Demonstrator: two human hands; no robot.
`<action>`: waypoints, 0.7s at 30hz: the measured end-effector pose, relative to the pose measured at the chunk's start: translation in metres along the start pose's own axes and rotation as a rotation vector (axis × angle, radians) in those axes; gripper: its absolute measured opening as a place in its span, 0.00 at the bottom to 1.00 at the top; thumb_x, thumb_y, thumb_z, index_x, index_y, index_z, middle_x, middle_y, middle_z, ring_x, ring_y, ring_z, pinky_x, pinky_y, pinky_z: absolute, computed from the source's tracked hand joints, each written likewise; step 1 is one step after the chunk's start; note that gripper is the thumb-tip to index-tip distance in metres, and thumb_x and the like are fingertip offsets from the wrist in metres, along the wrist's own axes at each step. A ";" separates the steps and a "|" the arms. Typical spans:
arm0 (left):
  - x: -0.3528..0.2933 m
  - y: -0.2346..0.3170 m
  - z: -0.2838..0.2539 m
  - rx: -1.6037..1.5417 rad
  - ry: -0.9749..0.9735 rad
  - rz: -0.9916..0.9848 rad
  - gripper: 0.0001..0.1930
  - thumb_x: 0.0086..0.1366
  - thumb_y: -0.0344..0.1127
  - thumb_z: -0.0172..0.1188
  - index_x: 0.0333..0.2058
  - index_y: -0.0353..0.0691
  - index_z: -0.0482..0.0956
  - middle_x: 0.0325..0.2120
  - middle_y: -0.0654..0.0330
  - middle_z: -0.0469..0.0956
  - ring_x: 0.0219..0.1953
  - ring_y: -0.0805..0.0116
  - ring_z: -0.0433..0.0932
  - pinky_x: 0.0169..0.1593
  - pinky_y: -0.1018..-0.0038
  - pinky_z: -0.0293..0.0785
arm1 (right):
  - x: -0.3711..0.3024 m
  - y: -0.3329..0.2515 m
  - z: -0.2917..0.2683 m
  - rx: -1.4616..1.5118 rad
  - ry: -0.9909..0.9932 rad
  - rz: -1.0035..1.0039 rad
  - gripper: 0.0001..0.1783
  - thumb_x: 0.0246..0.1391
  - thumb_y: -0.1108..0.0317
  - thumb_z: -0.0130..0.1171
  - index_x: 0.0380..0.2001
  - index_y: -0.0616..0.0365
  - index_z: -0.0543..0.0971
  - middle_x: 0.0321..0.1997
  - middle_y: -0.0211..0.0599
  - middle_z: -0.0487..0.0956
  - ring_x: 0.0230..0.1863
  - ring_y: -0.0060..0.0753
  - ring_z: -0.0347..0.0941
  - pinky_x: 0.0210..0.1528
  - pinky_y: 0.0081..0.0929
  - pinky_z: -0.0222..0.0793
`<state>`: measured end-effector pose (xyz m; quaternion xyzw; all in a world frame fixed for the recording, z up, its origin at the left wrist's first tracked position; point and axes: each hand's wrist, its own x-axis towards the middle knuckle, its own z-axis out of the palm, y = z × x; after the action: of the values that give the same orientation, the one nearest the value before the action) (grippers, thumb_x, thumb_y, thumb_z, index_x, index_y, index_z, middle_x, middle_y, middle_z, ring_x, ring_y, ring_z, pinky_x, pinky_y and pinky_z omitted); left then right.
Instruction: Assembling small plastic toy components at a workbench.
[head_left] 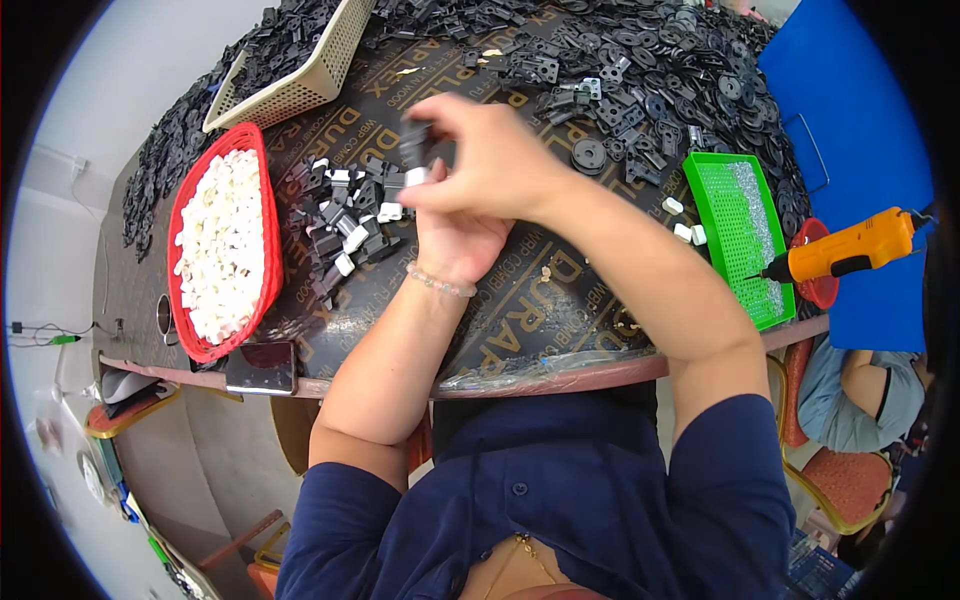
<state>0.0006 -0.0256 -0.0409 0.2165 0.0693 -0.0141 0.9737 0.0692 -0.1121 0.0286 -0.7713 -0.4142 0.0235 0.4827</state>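
Over the table's middle, my right hand [505, 155] is closed around a small black plastic part [413, 145], its thumb and fingers pinching it. At the part's lower end a white piece [416, 177] shows; the part is partly blurred. Just below, my left hand [462, 243] is turned palm up, wearing a beaded bracelet. Its fingers are mostly hidden behind the right hand, so their grip cannot be made out. Beside the hands, on the left, lies a heap of black parts [325, 242], several with white pieces in or on them.
A red basket [270, 230] of small white pieces stands left; a black phone [262, 368] lies at the near edge. Black parts [690, 60] cover the far side, near a beige basket [290, 100]. Right are a green tray [707, 215] of silvery bits and an orange electric screwdriver [850, 247].
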 end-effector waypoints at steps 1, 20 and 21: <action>0.003 -0.003 -0.003 -0.113 0.007 0.010 0.25 0.68 0.58 0.55 0.54 0.47 0.70 0.49 0.55 0.77 0.55 0.60 0.75 0.62 0.60 0.69 | 0.012 -0.004 0.013 -0.031 -0.004 -0.052 0.42 0.33 0.50 0.75 0.51 0.65 0.76 0.42 0.52 0.83 0.45 0.46 0.82 0.51 0.34 0.76; 0.014 0.020 -0.040 -0.296 0.041 -0.062 0.20 0.72 0.48 0.49 0.49 0.35 0.75 0.44 0.51 0.80 0.49 0.53 0.78 0.60 0.55 0.71 | 0.093 -0.012 0.109 -0.463 -0.404 -0.326 0.40 0.42 0.34 0.67 0.42 0.64 0.81 0.43 0.53 0.83 0.50 0.49 0.77 0.59 0.45 0.69; 0.015 0.017 -0.029 -0.225 0.108 0.034 0.21 0.72 0.48 0.48 0.50 0.35 0.74 0.46 0.51 0.79 0.50 0.53 0.77 0.60 0.56 0.71 | 0.097 -0.006 0.098 -0.467 -0.312 -0.263 0.34 0.47 0.39 0.64 0.44 0.59 0.81 0.45 0.52 0.82 0.52 0.49 0.76 0.58 0.44 0.70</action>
<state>0.0130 0.0018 -0.0617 0.1073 0.1192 0.0219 0.9868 0.0865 0.0246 0.0166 -0.7882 -0.5737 -0.0170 0.2221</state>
